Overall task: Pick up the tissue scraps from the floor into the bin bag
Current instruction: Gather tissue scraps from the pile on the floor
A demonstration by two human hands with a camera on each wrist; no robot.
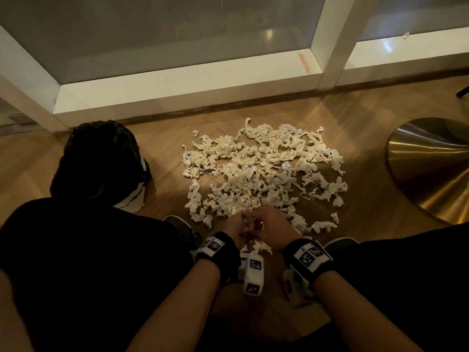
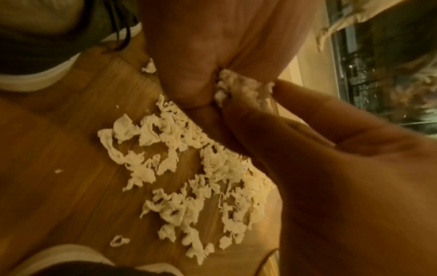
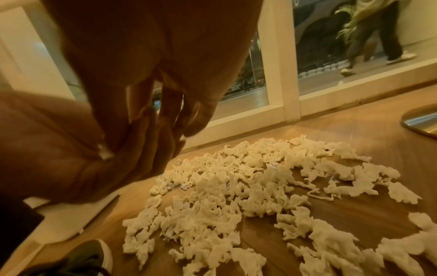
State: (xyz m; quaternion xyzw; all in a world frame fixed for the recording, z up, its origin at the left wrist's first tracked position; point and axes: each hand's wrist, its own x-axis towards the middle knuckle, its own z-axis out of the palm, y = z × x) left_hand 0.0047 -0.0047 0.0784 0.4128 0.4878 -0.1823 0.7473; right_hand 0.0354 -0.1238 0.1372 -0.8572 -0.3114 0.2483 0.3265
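Observation:
A wide heap of cream tissue scraps (image 1: 264, 171) lies on the wooden floor in front of me. The black bin bag (image 1: 101, 158) stands to its left, by my left knee. My two hands meet at the heap's near edge. The left hand (image 1: 239, 226) and the right hand (image 1: 256, 222) both pinch a small wad of tissue (image 2: 243, 89) between them. In the left wrist view the left hand (image 2: 250, 106) curls up to the wad from below. In the right wrist view only a white speck of the wad (image 3: 105, 151) shows under my right hand (image 3: 146, 138).
A round brass table base (image 1: 431, 168) sits on the floor at the right. A white window frame and sill (image 1: 187, 92) run along the back, with one stray scrap (image 1: 405, 35) on the sill. My shoes (image 1: 182, 227) (image 1: 340, 243) flank the hands.

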